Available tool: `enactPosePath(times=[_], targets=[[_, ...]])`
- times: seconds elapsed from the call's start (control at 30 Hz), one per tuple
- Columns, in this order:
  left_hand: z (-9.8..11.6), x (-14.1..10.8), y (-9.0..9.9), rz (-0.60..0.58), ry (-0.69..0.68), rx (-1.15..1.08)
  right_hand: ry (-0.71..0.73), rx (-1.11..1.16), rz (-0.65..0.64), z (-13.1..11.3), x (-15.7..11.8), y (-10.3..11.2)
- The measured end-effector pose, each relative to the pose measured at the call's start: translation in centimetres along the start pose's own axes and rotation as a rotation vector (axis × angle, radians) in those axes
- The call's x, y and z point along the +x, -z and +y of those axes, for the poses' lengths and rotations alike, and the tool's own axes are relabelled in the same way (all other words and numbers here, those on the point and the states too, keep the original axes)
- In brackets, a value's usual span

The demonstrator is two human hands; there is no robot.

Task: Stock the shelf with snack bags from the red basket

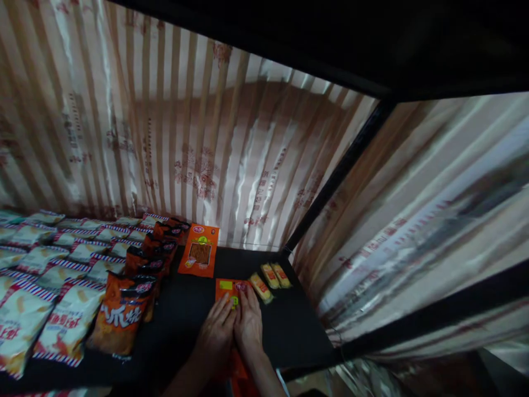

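Observation:
Both my hands lie on a flat orange snack packet on the black shelf. My left hand rests over its left side, fingers stretched forward and close together. Over the right side lies my right hand, its fingers also extended, right beside the left. Much of the packet is covered by my hands. Just behind and to the left, a matching orange packet with sticks pictured on it lies flat. Three small yellow wrapped snacks lie to the right of my right hand.
Rows of white snack bags with striped edges fill the left of the shelf. Several orange and black bags line their right side. Printed, pleated sheeting hangs behind and to the right, along a dark frame bar.

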State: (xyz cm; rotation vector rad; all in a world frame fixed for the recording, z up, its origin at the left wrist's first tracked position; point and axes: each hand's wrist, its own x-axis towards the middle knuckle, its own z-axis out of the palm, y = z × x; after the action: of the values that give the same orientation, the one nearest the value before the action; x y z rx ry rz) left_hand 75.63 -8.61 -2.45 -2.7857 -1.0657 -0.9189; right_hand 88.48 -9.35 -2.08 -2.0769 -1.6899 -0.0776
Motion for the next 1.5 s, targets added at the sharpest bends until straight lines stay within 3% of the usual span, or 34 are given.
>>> enactPosePath(times=[0.27,0.53,0.8,1.13,1.27,1.5], targets=[[3.9,-3.8,0.6,-0.076,0.025,0.046,-0.106,-0.013,0.008,1.8,-4.4,1.1],[5.0,-6.6,1.0,-0.115,0.02,-0.009,-0.106,-0.003,-0.035,1.1,-6.0,1.9],[5.8,-8.0,-0.1,-0.106,0.039,0.087,-0.092,0.044,-0.053,0.4,-8.3,3.8],[8.9,-9.4,-0.1,-0.148,0.155,0.15,-0.105,0.231,-0.016,0.9,-11.2,4.3],[9.1,-10.3,0.2,-0.128,0.135,0.136,-0.222,0.431,0.049,0.9,-12.0,4.9],[9.9,-12.1,0.0,-0.032,0.162,0.108,-0.62,1.014,0.084,1.7,-13.1,5.6]])
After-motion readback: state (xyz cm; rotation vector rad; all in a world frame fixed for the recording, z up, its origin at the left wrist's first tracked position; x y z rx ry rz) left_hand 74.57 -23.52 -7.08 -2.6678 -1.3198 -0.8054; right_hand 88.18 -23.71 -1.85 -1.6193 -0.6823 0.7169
